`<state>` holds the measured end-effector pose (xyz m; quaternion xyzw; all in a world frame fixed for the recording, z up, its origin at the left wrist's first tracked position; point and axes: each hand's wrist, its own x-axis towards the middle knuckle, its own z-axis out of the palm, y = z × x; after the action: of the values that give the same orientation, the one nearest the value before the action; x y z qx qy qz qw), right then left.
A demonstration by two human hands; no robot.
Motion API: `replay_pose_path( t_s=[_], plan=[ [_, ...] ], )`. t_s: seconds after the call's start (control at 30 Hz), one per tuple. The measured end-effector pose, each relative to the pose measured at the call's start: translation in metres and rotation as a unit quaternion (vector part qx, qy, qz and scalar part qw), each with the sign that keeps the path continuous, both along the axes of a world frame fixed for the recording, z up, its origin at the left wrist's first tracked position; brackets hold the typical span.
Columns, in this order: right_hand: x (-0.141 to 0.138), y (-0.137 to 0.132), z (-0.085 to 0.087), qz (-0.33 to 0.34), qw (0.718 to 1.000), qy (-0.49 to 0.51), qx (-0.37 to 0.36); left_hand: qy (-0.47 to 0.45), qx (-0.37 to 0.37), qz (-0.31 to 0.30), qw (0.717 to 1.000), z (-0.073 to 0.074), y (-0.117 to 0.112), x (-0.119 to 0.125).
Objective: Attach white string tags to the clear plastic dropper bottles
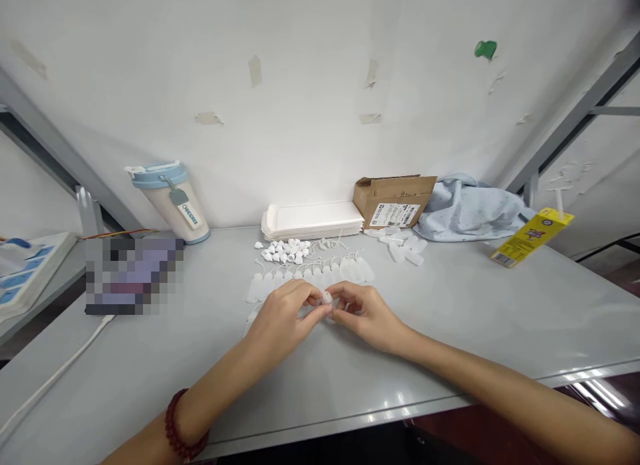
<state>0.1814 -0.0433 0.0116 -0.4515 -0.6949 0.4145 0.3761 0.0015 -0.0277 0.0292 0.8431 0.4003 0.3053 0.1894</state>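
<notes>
Above the grey table, my left hand (293, 311) and my right hand (367, 313) meet fingertip to fingertip around a small white cap (327, 297). Both hands pinch, with the cap between them; a translucent piece just below it is mostly hidden by my fingers. Right behind my hands lies a row of translucent white sleeves (315, 276) with thin strings at their tops. Part of another stringed sleeve (253, 315) shows beside my left hand. A pile of small white caps (286, 251) sits beyond the row.
Along the wall stand a tumbler (173, 205), stacked white trays (317, 217), a cardboard box (395, 195) and a bundled blue cloth (465, 208). Loose translucent pieces (406, 247) lie before the box. A yellow carton (533, 238) is at right, a blurred-out device (140, 271) with white cable (60, 371) at left.
</notes>
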Motion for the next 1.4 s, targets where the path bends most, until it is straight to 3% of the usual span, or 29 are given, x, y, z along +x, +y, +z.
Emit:
replay_pose_path(
  t_s=[0.2,0.37,0.53,0.8,0.97,1.17,1.4],
  plan=[
    [0.006,0.006,0.011,0.011,0.972,0.182,-0.149,-0.057,0.170,-0.040,0.983,0.004,-0.001,0.000],
    [0.009,0.005,0.015,0.043,0.959,0.213,-0.182,-0.005,0.208,-0.091,0.974,0.002,-0.002,0.000],
    [0.008,0.005,0.014,0.058,0.955,0.222,-0.188,0.047,0.235,-0.091,0.967,-0.003,0.001,-0.001],
    [0.010,0.011,0.013,0.117,0.957,0.179,-0.195,0.054,0.176,-0.087,0.979,0.006,-0.003,0.001],
    [0.017,0.013,0.015,0.146,0.964,0.113,-0.192,0.076,0.082,-0.096,0.989,0.021,-0.009,-0.022],
    [0.026,0.021,0.010,0.101,0.979,0.086,-0.153,0.140,-0.001,-0.092,0.986,0.020,-0.020,-0.056],
    [0.030,0.024,0.014,0.067,0.985,0.102,-0.119,0.158,-0.022,-0.092,0.983,0.025,-0.022,-0.062]
  ],
)
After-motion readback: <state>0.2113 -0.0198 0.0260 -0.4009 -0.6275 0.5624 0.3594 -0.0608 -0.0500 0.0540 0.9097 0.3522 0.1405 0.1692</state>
